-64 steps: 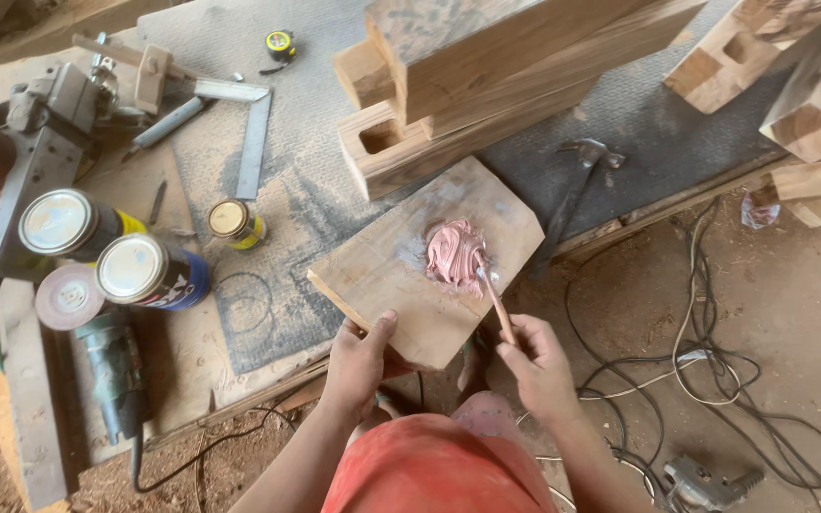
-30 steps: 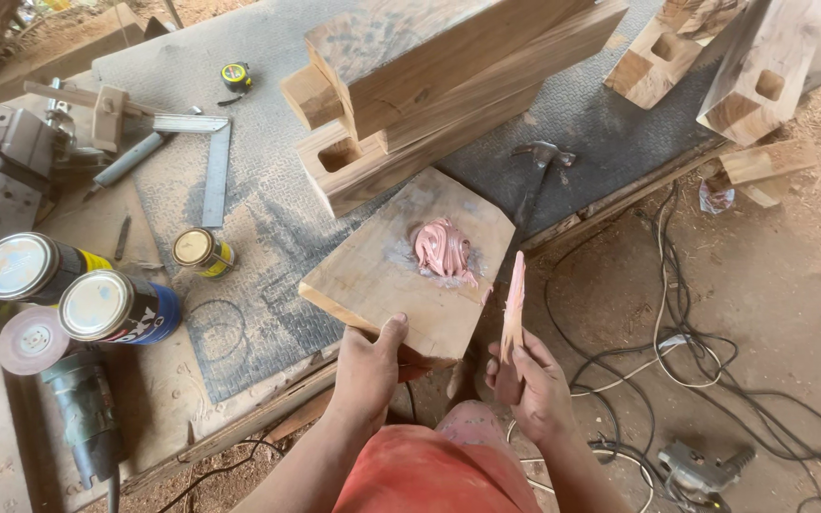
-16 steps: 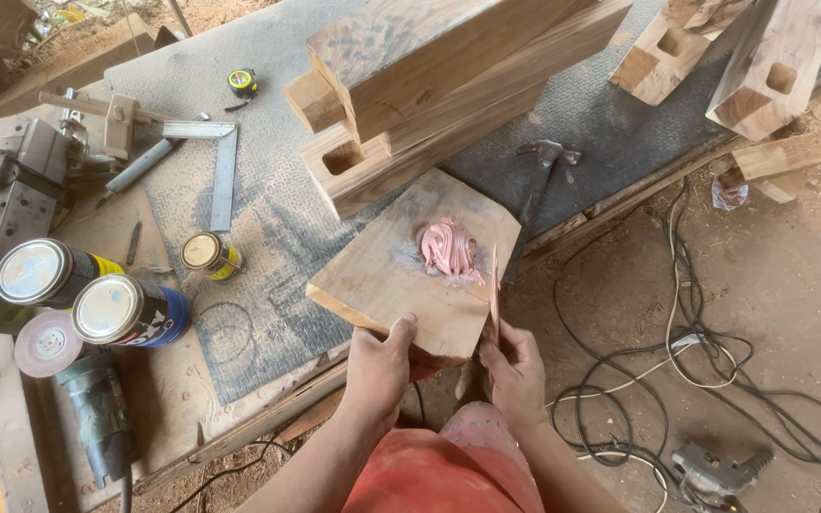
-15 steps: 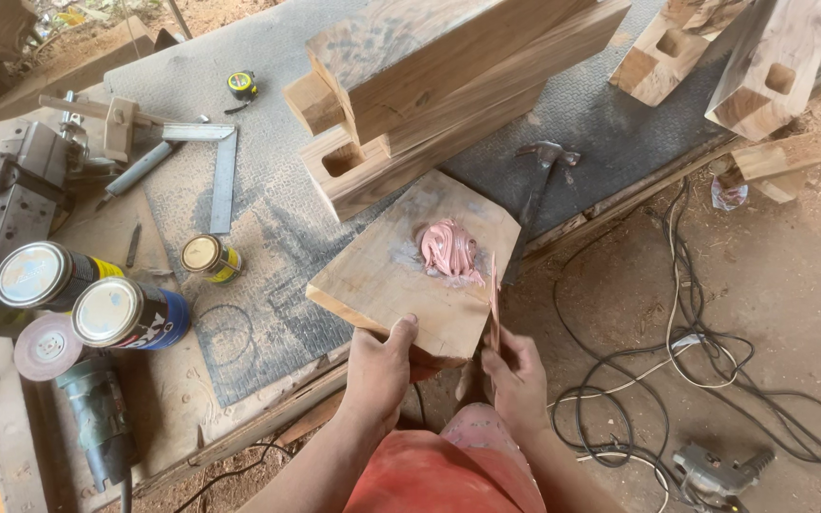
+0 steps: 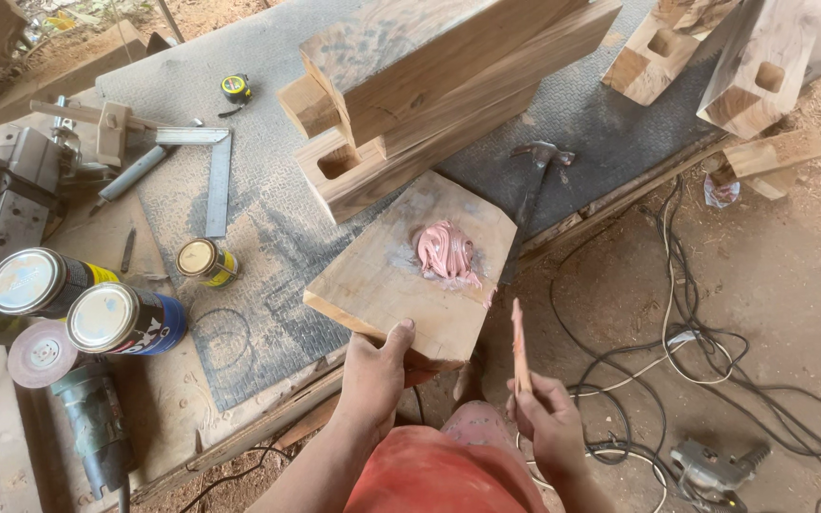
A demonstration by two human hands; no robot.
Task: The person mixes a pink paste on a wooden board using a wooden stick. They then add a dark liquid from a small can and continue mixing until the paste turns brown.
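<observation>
Wooden stick (image 5: 519,342), tip smeared pink, is gripped upright in the closed right hand (image 5: 551,425). Left hand (image 5: 375,370) clamps the near edge of the wooden board (image 5: 391,275), at 10 o'clock from the stick. Pink putty (image 5: 447,253) sits on the board's far right area; 2 cans (image 5: 78,299) lie at 9 o'clock.

An open-air woodworking spot on bare reddish dirt floor (image 5: 791,285), strewn with sawdust and lit by daylight. A low surface (image 5: 268,247) covered in grey patterned matting carries heavy timber beams (image 5: 448,85) with cut mortises, a steel square (image 5: 211,171), a tape measure (image 5: 234,88), a hammer (image 5: 534,180) and three tins (image 5: 97,304). An angle grinder (image 5: 78,418) lies at the near left edge. Black and white cables (image 5: 677,342) tangle across the ground beside a power tool (image 5: 715,465). More mortised blocks (image 5: 715,57) rest at upper right.
</observation>
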